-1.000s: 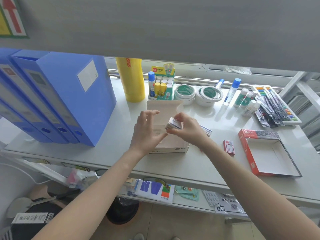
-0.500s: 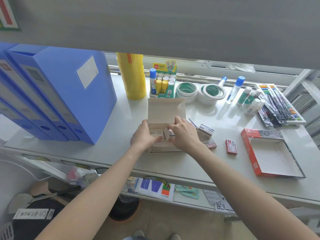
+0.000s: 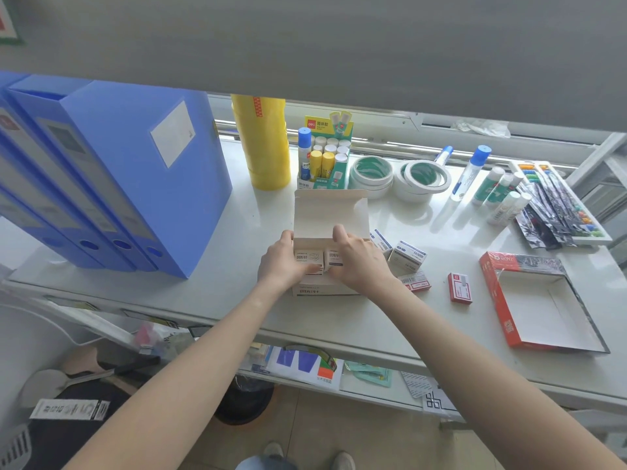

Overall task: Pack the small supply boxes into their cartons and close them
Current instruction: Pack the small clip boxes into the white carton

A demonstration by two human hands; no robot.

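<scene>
the small box pinched in the right hand (image 3: 359, 262) a second ago has now been seated in the white carton (image 3: 325, 289), both it and the left hand (image 3: 283, 266) being pressed onto the packed boxes (image 3: 307, 258), while loose boxes (image 3: 405, 257) beside it remain unpacked and the lid (image 3: 330, 212) remains up.

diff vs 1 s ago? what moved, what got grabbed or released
The right hand brought its small white box down from above into the open white carton; it now sits beside another white box. The left hand dropped to the carton's left side. Both hands press on the boxes. The red boxes, red carton and carton lid stayed put.
</scene>
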